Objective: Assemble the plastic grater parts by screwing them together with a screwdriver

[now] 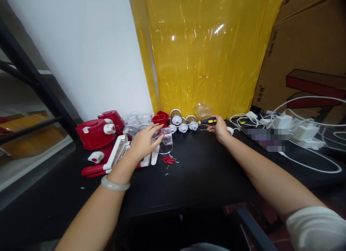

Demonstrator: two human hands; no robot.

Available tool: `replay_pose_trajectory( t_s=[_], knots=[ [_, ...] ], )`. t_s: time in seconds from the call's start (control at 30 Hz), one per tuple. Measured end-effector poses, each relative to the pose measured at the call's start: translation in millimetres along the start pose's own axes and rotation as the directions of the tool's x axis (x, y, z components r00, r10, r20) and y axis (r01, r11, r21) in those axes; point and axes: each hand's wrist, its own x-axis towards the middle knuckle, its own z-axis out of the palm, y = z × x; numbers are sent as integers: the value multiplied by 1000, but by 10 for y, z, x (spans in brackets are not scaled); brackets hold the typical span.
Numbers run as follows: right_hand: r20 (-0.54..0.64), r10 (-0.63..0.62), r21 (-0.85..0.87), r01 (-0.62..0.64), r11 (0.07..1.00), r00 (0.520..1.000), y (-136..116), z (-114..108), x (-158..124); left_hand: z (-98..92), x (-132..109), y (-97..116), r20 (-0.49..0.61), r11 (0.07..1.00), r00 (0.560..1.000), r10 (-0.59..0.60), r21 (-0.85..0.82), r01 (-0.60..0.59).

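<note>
My left hand [144, 142] is curved around a clear plastic cup [168, 138], its thumb on the near side and its fingers over the top. In my right hand [220, 129] is a screwdriver [208, 121] with a black and yellow handle, its shaft pointing left. Just below the cup lie small red plastic pieces [169, 159] with tiny screws around them. Silver cylinders with white ends [176, 117] are stacked between my hands. Another clear plastic piece [202, 109] stands behind the screwdriver.
Red housings [94, 133] with white knobs stand at the left, beside white and red handles [119, 153]. Clear cups [144, 117] and a red container [160, 118] are behind my left hand. White cables and chargers [305, 130] spread across the right, near a blurred phone-like device [266, 137].
</note>
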Motion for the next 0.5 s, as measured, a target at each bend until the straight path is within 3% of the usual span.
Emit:
replay_pose_trajectory(
  t_s=[0.13, 0.5],
  knots=[
    [35, 31, 76, -33, 997, 999, -30, 2, -23, 2, 0, -9, -6, 1000, 1000, 17, -9, -17],
    [20, -16, -38, 17, 999, 1000, 13, -9, -16, -6, 4, -8, 3, 1000, 1000, 8, -12, -8]
  ],
)
